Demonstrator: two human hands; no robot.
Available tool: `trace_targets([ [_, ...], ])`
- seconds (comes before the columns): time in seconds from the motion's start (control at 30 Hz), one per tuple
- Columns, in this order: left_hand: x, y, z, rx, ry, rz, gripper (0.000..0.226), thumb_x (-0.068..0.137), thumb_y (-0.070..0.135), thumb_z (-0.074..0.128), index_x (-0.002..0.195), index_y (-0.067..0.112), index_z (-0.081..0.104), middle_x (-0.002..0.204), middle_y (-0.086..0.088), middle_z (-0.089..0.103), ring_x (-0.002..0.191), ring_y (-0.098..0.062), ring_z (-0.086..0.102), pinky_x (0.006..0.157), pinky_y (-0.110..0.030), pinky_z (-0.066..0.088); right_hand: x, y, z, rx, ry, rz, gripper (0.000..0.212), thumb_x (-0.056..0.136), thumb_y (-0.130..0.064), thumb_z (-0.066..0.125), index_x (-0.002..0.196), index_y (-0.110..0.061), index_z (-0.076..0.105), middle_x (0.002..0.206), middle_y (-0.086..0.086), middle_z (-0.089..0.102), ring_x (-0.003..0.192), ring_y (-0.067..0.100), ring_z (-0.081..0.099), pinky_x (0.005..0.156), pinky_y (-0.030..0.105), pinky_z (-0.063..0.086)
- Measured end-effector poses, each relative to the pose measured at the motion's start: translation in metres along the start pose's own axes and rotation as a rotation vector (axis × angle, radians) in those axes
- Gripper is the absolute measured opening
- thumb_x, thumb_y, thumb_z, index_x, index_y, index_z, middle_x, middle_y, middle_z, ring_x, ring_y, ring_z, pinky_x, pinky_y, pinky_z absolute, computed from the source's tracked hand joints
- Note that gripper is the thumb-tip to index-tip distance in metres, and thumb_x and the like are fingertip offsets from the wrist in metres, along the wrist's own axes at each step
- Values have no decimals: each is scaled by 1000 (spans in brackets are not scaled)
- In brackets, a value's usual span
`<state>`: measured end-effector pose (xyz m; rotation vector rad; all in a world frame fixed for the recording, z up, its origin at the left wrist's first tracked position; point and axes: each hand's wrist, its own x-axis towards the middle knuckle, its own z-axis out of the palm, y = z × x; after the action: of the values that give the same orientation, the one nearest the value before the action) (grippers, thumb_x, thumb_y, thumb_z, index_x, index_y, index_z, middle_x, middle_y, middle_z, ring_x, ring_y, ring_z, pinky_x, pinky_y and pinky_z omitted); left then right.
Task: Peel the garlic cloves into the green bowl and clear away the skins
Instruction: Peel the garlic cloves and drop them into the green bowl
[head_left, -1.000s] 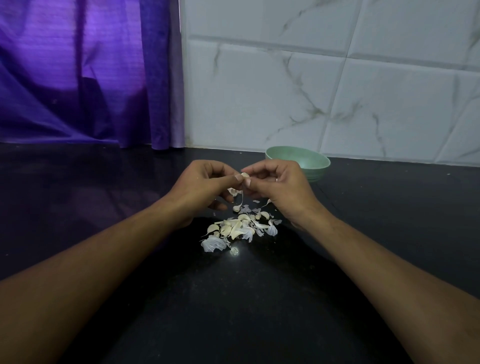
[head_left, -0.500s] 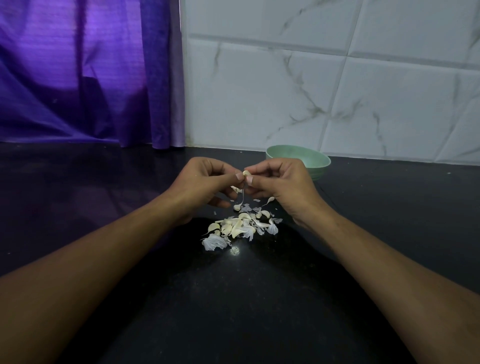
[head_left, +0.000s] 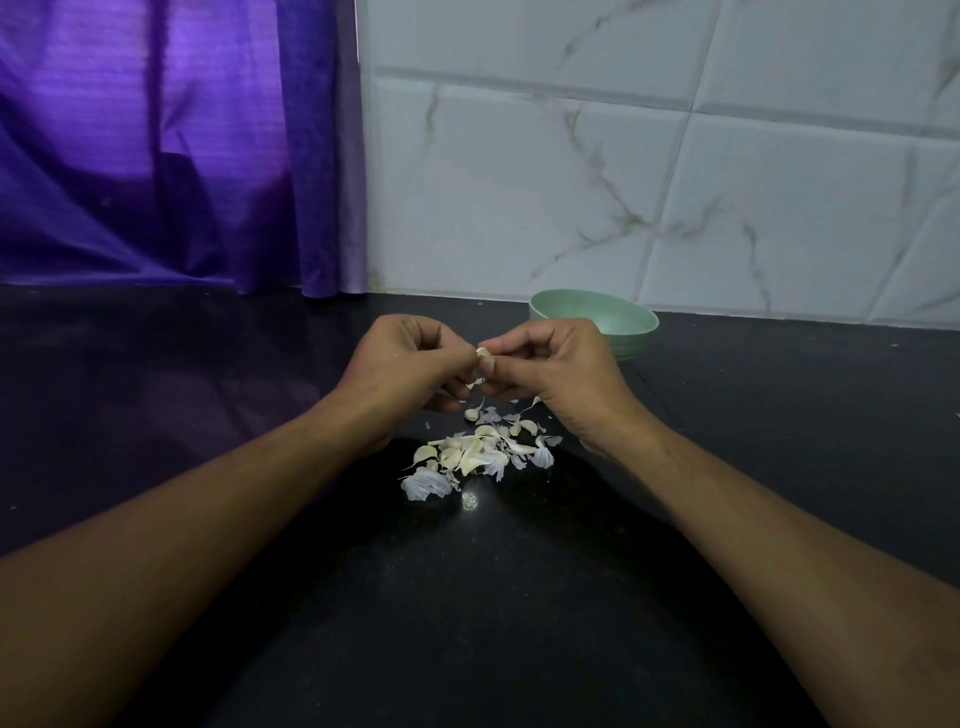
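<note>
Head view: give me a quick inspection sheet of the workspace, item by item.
Surface: dark glossy counter, with a small bright glint in front of the pile.
Job's things: one clove is held up between the fingertips. A pile of cloves and loose skins lies on the counter below the hands. The green bowl stands behind the right hand by the wall, and its contents cannot be seen.
Clutter: a few white flecks on the counter at far right.
Hands: left hand and right hand both pinch the clove.
Cables: nothing seen.
Surroundings: purple curtain at back left, marbled tile wall at back right.
</note>
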<state>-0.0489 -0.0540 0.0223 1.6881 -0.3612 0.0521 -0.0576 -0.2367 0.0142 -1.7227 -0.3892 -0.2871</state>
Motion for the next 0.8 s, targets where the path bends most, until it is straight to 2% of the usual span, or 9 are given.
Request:
trace_targets([
  [0.2, 0, 2, 1, -25, -9, 0, 11, 90, 5, 71, 81, 0, 70, 70, -8, 69, 62, -14, 65, 53, -25, 56, 0, -1, 1, 111, -11, 32, 16, 87, 5, 75, 103, 8, 73, 91, 26, 76, 70, 24, 75, 65, 28, 62],
  [0.37, 2, 2, -1, -27, -17, -5, 8, 92, 5, 69, 88, -2, 69, 69, -8, 68, 60, -12, 67, 52, -24, 56, 0, 2, 4, 163, -11, 34, 11, 89, 0, 75, 100, -3, 75, 93, 25, 75, 79, 22, 73, 72, 26, 61],
  [0.47, 4, -1, -2, 11, -29, -19, 9, 93, 6, 70, 86, 0, 69, 75, -13, 70, 65, -14, 68, 55, -27, 57, 3, 3, 3, 279, 3, 76, 13, 90, -2, 74, 102, -5, 74, 90, 12, 75, 85, 20, 71, 86, 34, 62],
  [0.57, 6, -7, -4, 92, -26, -27, 11, 92, 8, 69, 82, 3, 69, 78, -14, 73, 69, -17, 69, 56, -29, 57, 6, 1, -3, 411, 14, 127, 15, 90, -6, 73, 105, -4, 73, 90, 9, 73, 85, 19, 70, 83, 36, 62],
  [0.67, 7, -9, -7, 146, 1, -21, 13, 94, 10, 67, 86, 1, 71, 81, -14, 75, 69, -17, 70, 56, -30, 57, 7, 1, -5, 402, 27, 152, 20, 94, -6, 70, 112, -1, 72, 91, 9, 74, 82, 19, 71, 79, 35, 62],
  [0.8, 11, -13, -11, 241, 38, 17, 21, 98, 18, 65, 84, 5, 73, 82, -13, 75, 68, -18, 70, 55, -31, 58, 6, 6, -5, 270, 12, 159, 21, 98, -9, 67, 116, 0, 72, 90, 8, 74, 77, 17, 70, 79, 37, 63],
])
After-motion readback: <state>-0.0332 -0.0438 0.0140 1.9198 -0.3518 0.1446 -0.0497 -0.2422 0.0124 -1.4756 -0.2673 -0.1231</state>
